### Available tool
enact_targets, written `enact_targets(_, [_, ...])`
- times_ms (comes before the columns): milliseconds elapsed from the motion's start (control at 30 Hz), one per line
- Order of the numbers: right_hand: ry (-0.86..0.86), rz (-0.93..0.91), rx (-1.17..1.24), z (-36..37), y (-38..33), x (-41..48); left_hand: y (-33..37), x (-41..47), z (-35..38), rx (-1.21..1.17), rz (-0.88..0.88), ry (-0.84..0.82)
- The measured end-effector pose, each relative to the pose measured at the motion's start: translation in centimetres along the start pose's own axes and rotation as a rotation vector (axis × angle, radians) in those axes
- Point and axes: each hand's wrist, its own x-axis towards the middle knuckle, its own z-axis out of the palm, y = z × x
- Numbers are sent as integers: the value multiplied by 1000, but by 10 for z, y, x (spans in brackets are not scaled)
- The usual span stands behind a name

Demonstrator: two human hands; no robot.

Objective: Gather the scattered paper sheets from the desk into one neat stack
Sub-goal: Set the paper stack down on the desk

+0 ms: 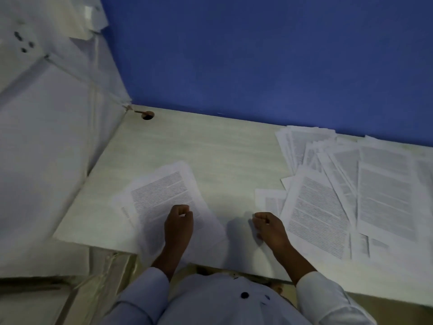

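A pale wood-grain desk (210, 146) meets a blue wall (257, 55) at the back and a white partition (46, 137) on the left. A round cable hole (147, 115) sits in its far left corner. Below the front edge shows the person's white shirt (210, 306) with a dark button (244, 295). Bare desk lies between the 2 hands, with nothing in the way.

The printed sheets lie in 2 groups. A small stack (161, 191) sits left of centre, turned at an angle, its lower corner past the desk's front edge and a few edges out of line. The scattered sheets (339, 184) cover the right side up to the wall, fanned and overlapping at differing angles, all white with dense grey text.

The left hand (179, 227) rests on the small stack, fingers curled under; whether they pinch a sheet cannot be told. The right hand (269, 227) sits on the desk just beside the scattered sheets, clenched loosely with nothing seen in it.
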Motion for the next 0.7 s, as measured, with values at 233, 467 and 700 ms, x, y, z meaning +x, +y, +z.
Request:
enact_targets(233, [385,-149,-141,-65,48,-19,20,-11,68,201,78,-316])
enact_targets(467, [564,-109,-292,-119,74,-28,53,-27,129,328,114,-475])
enact_targets(700, [530,106,-541,-131,77,-21,81,-37,175,458,225,-478])
